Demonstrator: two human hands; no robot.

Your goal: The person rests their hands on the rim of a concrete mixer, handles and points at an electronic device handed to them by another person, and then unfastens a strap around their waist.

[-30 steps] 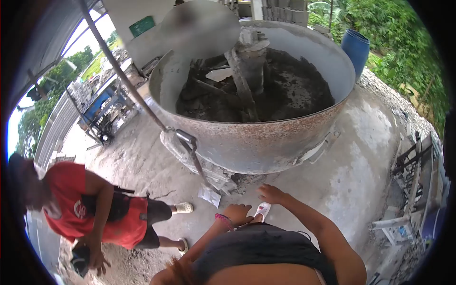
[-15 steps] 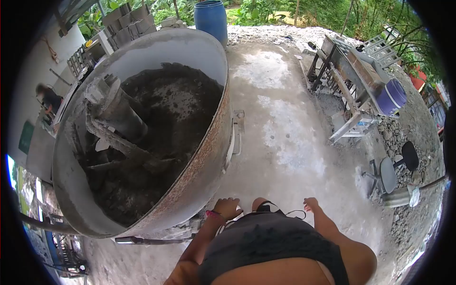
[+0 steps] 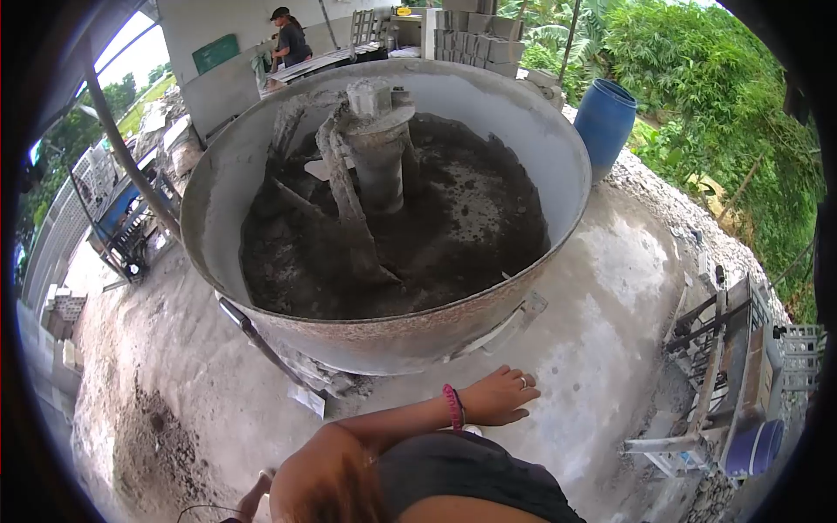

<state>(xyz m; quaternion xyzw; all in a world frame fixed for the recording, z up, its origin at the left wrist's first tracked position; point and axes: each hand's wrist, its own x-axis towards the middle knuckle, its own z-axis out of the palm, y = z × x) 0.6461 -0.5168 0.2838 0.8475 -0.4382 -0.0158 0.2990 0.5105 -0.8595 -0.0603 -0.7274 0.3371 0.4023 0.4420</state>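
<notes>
My left hand (image 3: pixel 500 397), with a ring and a pink bracelet at the wrist, reaches across in front of my body over the concrete floor. Its fingers are apart and hold nothing. Just beyond it stands a large round metal mixing pan (image 3: pixel 392 336) with a rusty outer wall. Inside the pan, dark wet mix (image 3: pixel 445 253) lies around a crusted central post (image 3: pixel 377 166) with arms. My right hand does not show.
A blue barrel (image 3: pixel 604 126) stands behind the pan at the right. Grey blocks (image 3: pixel 478 39) are stacked at the back. A person (image 3: pixel 290 39) is by the far wall. At the right are a metal frame (image 3: pixel 711 375) and a purple bucket (image 3: pixel 754 448).
The view has swung back left, so the pan is again near the centre. My left hand has moved right across my body. My right hand has gone out of view.
</notes>
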